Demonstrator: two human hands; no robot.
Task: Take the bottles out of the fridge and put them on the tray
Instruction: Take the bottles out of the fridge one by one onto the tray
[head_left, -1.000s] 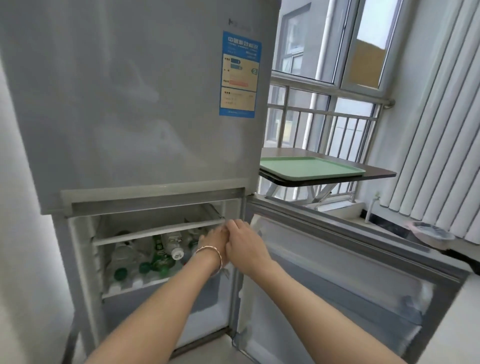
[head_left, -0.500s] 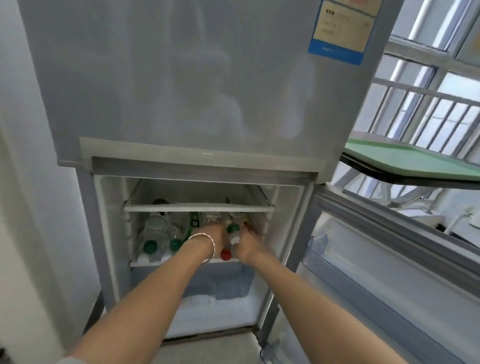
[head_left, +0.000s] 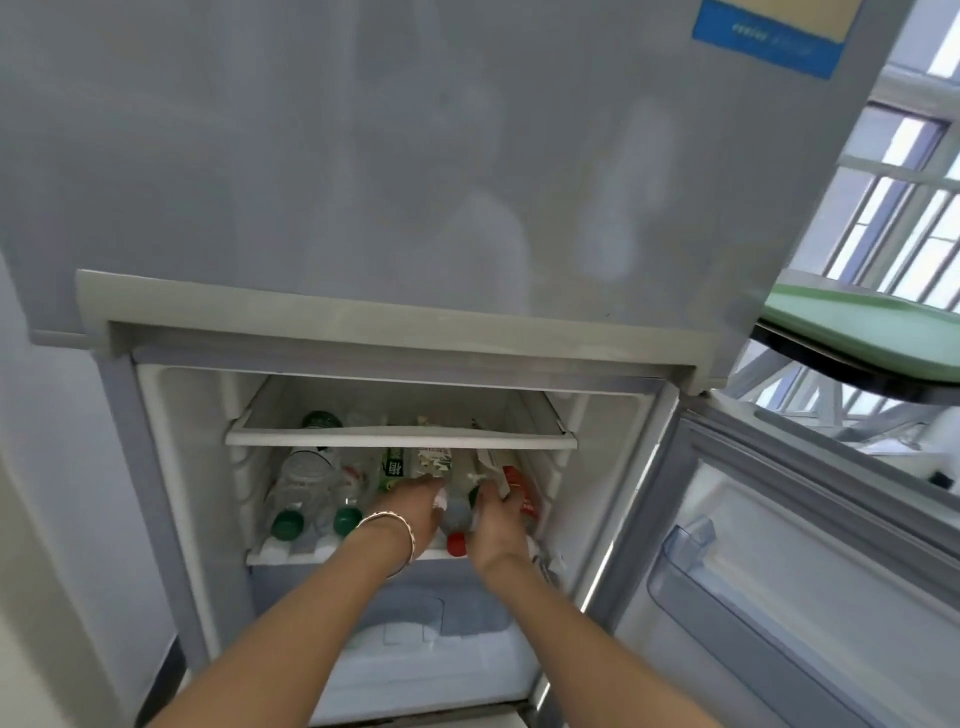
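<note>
The fridge's lower compartment (head_left: 176, 467) stands open. Several bottles lie on their sides on its middle shelf, caps toward me: two clear ones with green caps (head_left: 298, 493) at the left and a red-capped bottle (head_left: 456, 525) in the middle. My left hand (head_left: 415, 512), a bracelet on its wrist, rests on a green-labelled bottle (head_left: 415, 465). My right hand (head_left: 496, 525) wraps around bottles at the shelf's right, beside a red-labelled bottle (head_left: 522, 488). Which fingers close on which bottle is hidden. The green tray (head_left: 862, 322) lies on a table at the far right.
The open lower door (head_left: 779, 571) swings out to the right, with a clear door bin (head_left: 691, 566). An upper glass shelf (head_left: 400, 436) sits just above my hands. A window with railings is behind the dark table (head_left: 831, 364). A white wall stands to the left.
I have moved closer and lower to the fridge. Both hands went from the compartment's front edge deeper onto the bottle shelf and now lie on the bottles.
</note>
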